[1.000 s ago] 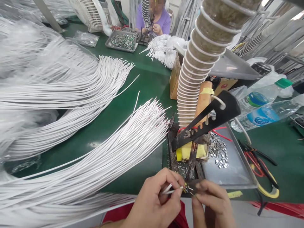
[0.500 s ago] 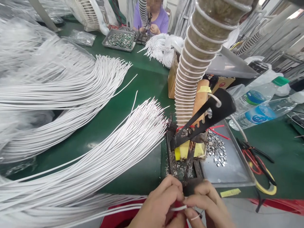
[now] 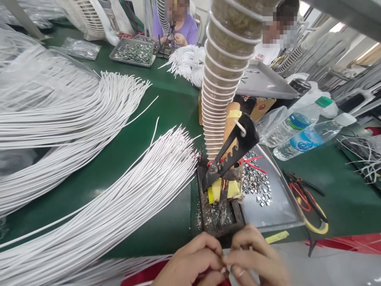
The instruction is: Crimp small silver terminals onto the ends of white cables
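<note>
At the bottom edge, my left hand [image 3: 195,260] is closed, its fingers pinched round thin white wire; only a short white end shows at the fingertips. My right hand [image 3: 253,258] is closed beside it, thumb and forefinger meeting the left fingertips. A sliver of white shows between its fingers, and the exact contact is hidden. Just beyond both hands stands a dark metal stand [image 3: 220,230] with a black notched lever [image 3: 235,151]. A big bundle of white wires [image 3: 143,178] lies left of the stand, its cut ends toward it.
A ribbed hose [image 3: 223,79] comes down behind the stand. To the right are a metal tray [image 3: 276,210] with small metal pieces, pliers [image 3: 309,198], and water bottles [image 3: 309,139]. Another wire bundle [image 3: 113,107] lies at left. Two people [image 3: 190,28] are across the table.
The view has swung to the right, so the table things sit further left and a second person shows. My hands have drawn closer together, and less of the white wire between them shows.
</note>
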`<state>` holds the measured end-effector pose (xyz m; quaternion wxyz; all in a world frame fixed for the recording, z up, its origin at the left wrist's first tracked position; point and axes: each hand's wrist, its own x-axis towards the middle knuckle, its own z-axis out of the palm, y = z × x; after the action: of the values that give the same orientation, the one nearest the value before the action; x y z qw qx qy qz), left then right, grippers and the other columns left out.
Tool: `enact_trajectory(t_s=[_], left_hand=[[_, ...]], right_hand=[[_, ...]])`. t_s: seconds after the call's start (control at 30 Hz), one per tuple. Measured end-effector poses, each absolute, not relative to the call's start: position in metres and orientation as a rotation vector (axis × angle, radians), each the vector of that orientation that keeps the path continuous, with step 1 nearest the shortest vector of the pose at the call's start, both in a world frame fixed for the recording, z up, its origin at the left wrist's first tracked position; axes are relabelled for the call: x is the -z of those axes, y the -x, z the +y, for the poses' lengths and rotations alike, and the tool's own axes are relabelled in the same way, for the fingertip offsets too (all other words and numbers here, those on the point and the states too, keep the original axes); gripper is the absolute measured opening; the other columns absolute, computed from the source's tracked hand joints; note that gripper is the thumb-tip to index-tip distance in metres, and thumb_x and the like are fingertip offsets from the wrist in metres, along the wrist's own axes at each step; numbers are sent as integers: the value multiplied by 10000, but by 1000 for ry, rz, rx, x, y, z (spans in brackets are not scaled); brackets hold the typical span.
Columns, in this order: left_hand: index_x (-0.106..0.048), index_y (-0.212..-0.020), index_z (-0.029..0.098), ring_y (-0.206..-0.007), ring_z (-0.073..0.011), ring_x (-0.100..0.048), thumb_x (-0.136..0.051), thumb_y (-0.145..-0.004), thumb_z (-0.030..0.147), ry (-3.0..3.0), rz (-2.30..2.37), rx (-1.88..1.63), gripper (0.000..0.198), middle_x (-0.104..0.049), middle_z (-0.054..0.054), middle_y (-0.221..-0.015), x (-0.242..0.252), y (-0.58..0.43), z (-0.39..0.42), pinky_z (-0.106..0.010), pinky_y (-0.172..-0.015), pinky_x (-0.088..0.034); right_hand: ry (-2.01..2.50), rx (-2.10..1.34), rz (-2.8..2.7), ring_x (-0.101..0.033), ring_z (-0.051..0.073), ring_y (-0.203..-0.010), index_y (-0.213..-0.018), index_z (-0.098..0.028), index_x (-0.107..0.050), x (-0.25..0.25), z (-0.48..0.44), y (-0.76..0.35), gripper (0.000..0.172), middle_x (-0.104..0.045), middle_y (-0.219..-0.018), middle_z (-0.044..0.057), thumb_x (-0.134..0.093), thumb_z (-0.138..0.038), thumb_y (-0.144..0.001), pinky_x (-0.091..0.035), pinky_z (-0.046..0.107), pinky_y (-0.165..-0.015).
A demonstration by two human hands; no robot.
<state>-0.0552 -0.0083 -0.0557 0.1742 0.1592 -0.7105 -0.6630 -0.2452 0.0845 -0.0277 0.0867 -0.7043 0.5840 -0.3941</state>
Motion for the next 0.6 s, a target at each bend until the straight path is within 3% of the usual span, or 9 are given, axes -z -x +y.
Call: enact_trajectory(t_s=[0.13,0.33,0.47,0.6], left_hand=[[-690,-942,188,-668,-99,-564,-433,-1066,382,-572,-1950,1982,345,-572,-66,-995,50,55,-12,-190,-622,-469],[-711,-935,194,-776,-153,-565,-451,-1047,342,-601,-2017,1897,320,-588,-61,-909,41,58,-15,-227,-675,-441],[-628,-1086,195,-642,-117,-436,-459,-1016,268,-832,-1896,1962,197,-512,3,-816,37,56,-12,-218,-596,-364],[-566,-926,178,-610,-120,-348,-494,-973,274,-911,-1839,2040,129,-388,51,-693,33,55,-14,-240,-574,-299]], right_hand=[[1977,1106,2276,-711,147,-965,-1075,-244,-718,29,80,290,162,-724,-1061,43,-589,-220,-980,-576,248,-843],[1857,884,2494,-685,224,-993,-951,-217,-733,58,58,337,265,-702,-1074,79,-550,-403,-994,-545,392,-901],[1811,824,2435,-656,226,-981,-915,-202,-672,66,60,336,236,-662,-1044,84,-544,-388,-983,-531,396,-872],[1856,858,2427,-643,229,-1032,-949,-203,-641,69,69,330,211,-670,-1078,90,-526,-372,-1004,-519,400,-911]])
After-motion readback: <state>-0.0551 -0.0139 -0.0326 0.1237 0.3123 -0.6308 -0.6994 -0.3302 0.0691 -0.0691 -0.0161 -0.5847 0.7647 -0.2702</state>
